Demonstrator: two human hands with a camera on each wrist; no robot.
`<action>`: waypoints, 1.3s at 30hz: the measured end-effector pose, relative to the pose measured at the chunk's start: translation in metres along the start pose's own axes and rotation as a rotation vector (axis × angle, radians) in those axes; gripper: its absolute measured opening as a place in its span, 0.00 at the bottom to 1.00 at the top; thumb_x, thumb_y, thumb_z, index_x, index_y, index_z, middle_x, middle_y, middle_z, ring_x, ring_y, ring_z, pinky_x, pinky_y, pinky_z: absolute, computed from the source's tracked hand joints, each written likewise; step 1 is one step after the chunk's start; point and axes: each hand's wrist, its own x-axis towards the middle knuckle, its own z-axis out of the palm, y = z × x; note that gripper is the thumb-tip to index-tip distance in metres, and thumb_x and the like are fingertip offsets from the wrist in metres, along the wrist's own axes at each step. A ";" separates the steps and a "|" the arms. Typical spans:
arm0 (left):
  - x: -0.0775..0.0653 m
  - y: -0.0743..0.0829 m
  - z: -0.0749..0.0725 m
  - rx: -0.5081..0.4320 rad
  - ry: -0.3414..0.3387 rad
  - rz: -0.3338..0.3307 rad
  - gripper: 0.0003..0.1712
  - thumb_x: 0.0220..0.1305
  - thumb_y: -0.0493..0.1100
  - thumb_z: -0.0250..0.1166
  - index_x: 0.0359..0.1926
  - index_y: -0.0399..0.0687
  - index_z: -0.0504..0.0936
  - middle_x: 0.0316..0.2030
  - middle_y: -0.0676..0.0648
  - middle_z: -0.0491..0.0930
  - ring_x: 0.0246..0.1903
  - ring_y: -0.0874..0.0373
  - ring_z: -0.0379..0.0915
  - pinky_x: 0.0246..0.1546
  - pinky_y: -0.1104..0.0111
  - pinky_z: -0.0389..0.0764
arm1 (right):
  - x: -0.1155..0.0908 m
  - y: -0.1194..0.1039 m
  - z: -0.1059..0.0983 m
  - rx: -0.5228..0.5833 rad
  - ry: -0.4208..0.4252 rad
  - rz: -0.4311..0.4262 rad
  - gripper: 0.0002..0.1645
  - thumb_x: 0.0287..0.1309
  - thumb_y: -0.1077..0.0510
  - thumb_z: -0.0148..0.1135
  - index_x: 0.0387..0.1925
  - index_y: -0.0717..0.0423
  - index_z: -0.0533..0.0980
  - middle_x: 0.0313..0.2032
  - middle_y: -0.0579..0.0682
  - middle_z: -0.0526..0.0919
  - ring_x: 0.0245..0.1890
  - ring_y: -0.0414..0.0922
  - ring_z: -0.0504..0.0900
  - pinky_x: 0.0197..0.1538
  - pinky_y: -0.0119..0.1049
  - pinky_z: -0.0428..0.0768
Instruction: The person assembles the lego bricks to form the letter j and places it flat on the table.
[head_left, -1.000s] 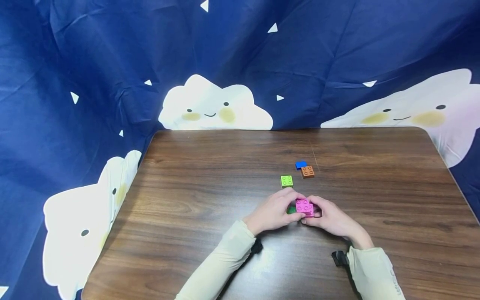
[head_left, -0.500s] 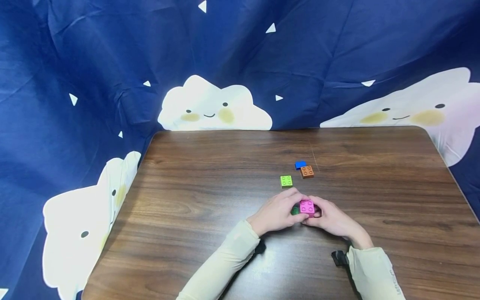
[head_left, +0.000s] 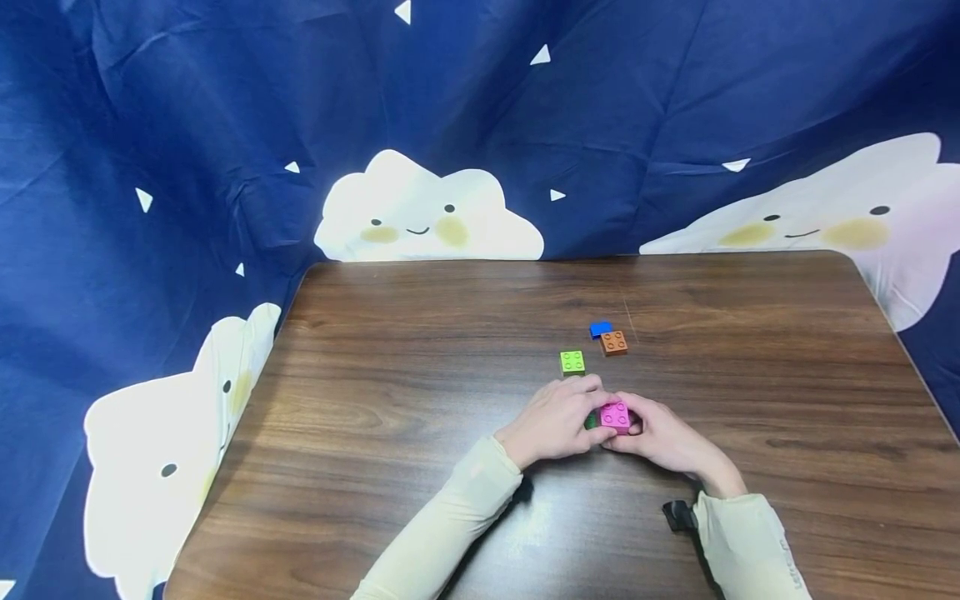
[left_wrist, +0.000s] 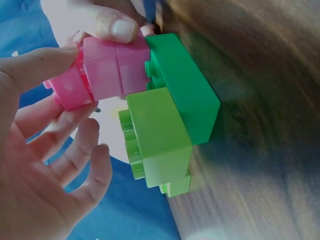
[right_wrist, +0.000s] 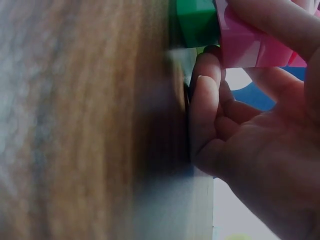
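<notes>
My left hand [head_left: 555,418] pinches the topmost pink brick [left_wrist: 72,90] between thumb and fingers. That brick sits at the end of a stack of pink bricks [left_wrist: 115,67]; in the left wrist view it looks slightly tilted, with a narrow gap at the seam. My right hand [head_left: 667,437] grips the lower pink bricks from the other side, its thumb across them in the right wrist view. The pink stack stands on a long green brick [left_wrist: 187,92] on the table. Beside it a lime brick [left_wrist: 157,137] appears to sit on the green one; my left hand hides it in the head view.
Just beyond my left hand lies a loose lime brick [head_left: 572,362]. Farther back, an orange-brown brick [head_left: 614,342] lies against a small blue brick [head_left: 600,330]. The wooden table [head_left: 420,333] meets a blue cloth backdrop [head_left: 480,100] at its far edge.
My left hand has moved slightly right, bringing the top pink brick from an offset position to directly over the pink brick below. My right hand has stayed in place.
</notes>
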 end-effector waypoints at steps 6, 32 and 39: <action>-0.001 -0.001 0.000 0.025 0.022 0.016 0.26 0.59 0.58 0.64 0.57 0.58 0.80 0.34 0.58 0.68 0.29 0.67 0.64 0.27 0.77 0.64 | -0.001 -0.001 -0.001 -0.008 0.005 -0.015 0.26 0.51 0.55 0.71 0.52 0.55 0.75 0.39 0.47 0.80 0.36 0.33 0.75 0.39 0.31 0.75; 0.006 0.017 -0.011 0.241 -0.004 -0.029 0.10 0.50 0.55 0.67 0.33 0.59 0.82 0.36 0.59 0.75 0.22 0.66 0.70 0.24 0.71 0.74 | 0.001 -0.004 0.001 -0.113 0.055 -0.024 0.24 0.49 0.54 0.72 0.50 0.51 0.77 0.42 0.47 0.82 0.40 0.35 0.75 0.43 0.34 0.75; 0.010 0.016 -0.011 0.242 -0.040 -0.041 0.12 0.51 0.57 0.68 0.33 0.59 0.82 0.34 0.59 0.75 0.23 0.66 0.70 0.25 0.72 0.74 | 0.001 -0.004 0.002 -0.087 0.053 -0.016 0.20 0.48 0.55 0.73 0.44 0.50 0.77 0.38 0.45 0.81 0.36 0.34 0.74 0.40 0.31 0.74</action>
